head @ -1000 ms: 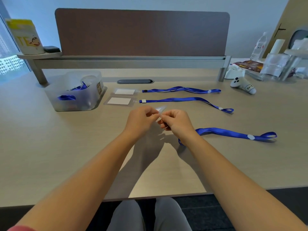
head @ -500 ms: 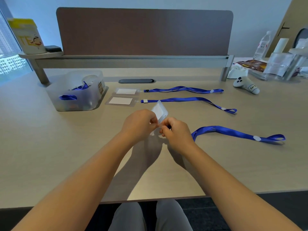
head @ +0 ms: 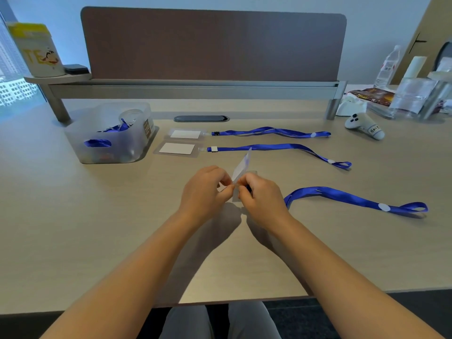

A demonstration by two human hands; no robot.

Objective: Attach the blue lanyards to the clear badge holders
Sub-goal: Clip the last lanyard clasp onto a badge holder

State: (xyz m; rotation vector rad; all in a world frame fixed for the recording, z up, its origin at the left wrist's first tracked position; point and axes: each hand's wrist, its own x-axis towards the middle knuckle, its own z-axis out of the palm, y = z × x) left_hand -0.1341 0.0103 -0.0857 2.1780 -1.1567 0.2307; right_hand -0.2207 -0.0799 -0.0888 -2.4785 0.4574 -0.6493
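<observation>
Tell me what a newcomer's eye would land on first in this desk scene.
First, the left hand and the right hand meeting at the desk's centre, pinching a clear badge holder that tilts up between them. Next, the blue lanyard trailing from the right hand across the desk. Behind lie two finished badges with lanyards, beside a translucent bin at back left.

White controller (head: 365, 127), water bottle (head: 389, 64), perhaps snack packets (head: 371, 96) far right.

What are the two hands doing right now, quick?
Left hand: pinches the lower edge of the clear badge holder.
Right hand: fingers curled, pinching the blue lanyard end at that holder.
</observation>
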